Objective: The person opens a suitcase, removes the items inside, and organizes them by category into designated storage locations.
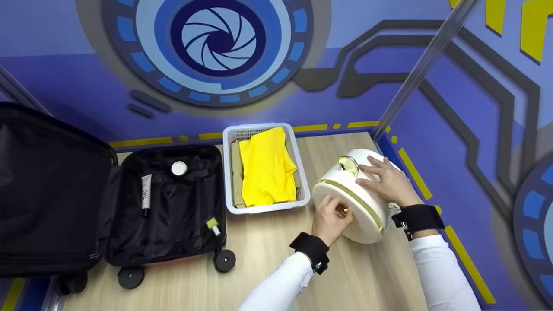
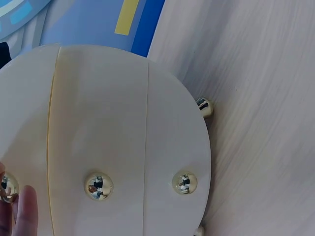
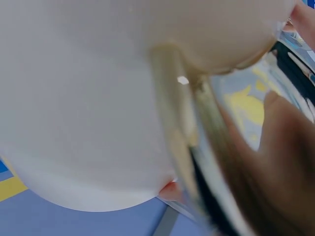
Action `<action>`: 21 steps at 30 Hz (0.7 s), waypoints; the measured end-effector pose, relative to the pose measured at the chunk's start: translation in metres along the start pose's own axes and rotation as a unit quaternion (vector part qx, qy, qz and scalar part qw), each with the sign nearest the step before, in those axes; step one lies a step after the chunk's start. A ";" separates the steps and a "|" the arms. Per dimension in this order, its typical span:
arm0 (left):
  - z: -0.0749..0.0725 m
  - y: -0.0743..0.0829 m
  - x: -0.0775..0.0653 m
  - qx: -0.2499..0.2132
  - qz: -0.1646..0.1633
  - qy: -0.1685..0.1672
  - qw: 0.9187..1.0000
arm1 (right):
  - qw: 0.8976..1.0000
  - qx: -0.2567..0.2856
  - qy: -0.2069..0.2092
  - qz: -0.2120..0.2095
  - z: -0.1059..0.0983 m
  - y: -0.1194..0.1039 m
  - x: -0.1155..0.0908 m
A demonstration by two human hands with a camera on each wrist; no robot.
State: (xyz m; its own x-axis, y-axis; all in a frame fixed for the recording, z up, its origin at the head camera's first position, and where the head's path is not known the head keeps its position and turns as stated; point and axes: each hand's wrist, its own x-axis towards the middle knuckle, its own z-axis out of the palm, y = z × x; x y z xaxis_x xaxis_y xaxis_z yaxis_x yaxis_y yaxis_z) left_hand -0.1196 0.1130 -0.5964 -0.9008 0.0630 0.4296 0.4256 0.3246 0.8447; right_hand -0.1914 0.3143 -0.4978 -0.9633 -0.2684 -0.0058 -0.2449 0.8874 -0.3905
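Note:
A white, drum-shaped box (image 1: 363, 231) with a gold band lies tilted on the table at the right. Its round face, seen in the left wrist view, has seams and several shiny gold ball knobs (image 2: 99, 186). My left hand (image 1: 332, 221) pinches one gold knob (image 2: 8, 187) on that face between its fingertips. Against the curved side rests my right hand (image 1: 389, 183), fingers spread, just beside a round gold fitting (image 1: 348, 164). Close up in the right wrist view are the white wall and a blurred gold handle (image 3: 182, 118).
A white basket (image 1: 305, 190) holds a folded yellow cloth (image 1: 265, 168). Left of it lies an open black suitcase (image 1: 173, 242) containing a tube (image 1: 146, 192), a round white-topped jar (image 1: 179, 168) and a small green-and-white item (image 1: 213, 225). Walls (image 1: 276, 112) stand behind and to the right.

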 end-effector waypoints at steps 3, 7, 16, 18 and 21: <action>-0.004 -0.003 -0.005 -0.035 -0.009 0.015 0.999 | 1.000 0.002 -0.004 0.000 0.001 0.000 0.001; -0.013 -0.002 -0.013 -0.122 -0.060 0.012 0.991 | 1.000 0.005 -0.005 0.003 0.000 0.000 0.000; -0.036 -0.004 -0.033 -0.198 -0.099 -0.009 0.975 | 1.000 0.008 -0.003 0.003 0.000 0.003 0.000; -0.042 -0.005 -0.038 -0.200 -0.092 -0.009 0.975 | 1.000 0.009 -0.002 0.000 0.001 0.003 0.000; -0.050 -0.006 -0.046 -0.192 -0.071 -0.001 0.979 | 1.000 0.008 -0.001 -0.004 0.000 0.003 0.000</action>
State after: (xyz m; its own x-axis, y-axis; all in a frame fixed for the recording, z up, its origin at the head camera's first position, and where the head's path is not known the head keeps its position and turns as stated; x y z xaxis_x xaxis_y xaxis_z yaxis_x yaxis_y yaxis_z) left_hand -0.0765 0.0616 -0.6051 -0.9534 0.0456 0.2982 0.2960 -0.0493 0.9539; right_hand -0.1917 0.3169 -0.4994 -0.9614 -0.2752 -0.0040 -0.2500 0.8791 -0.4059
